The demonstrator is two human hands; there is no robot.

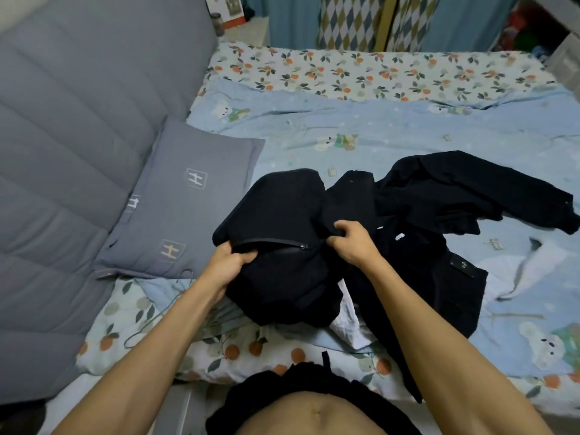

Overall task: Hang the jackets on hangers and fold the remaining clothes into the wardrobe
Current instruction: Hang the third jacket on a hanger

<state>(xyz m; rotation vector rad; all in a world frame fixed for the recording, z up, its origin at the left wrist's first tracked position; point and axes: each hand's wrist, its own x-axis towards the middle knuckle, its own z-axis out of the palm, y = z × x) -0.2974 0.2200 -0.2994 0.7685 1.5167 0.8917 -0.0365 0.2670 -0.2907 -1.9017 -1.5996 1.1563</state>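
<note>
Bare midriff and a dark waistband (301, 390) fill the bottom centre of the frame, with both forearms reaching up from the lower corners toward the middle.

Bed with a pale blue cartoon-print sheet (408, 133) spans the centre and right; a white cover with orange-fruit print (361, 70) runs along its far edge near the top and also shows along the near edge. Grey quilted padded headboard (78, 120) takes up the left side, and a grey square pillow with embroidered marks (185, 202) leans against it at middle left.

Black zip-front fleece jacket (276, 215) lies bunched at the centre of the frame, partly lifted off the bed, its zipper running across between the hands. Heap of further black garments (445, 196) spreads to the right of it, touching it; how many pieces cannot be told. A white cloth (346, 324) shows from under the dark clothing at lower centre.

Left hand (227, 265) grips the jacket at the left end of the zip, fingers curled into the fabric. Right hand (353, 243) pinches the jacket fabric at the right end of the zip, fingers curled.

Thin wire clothes hanger (150, 321) lies on the bed at lower left, beside the left forearm, below the pillow.
</note>
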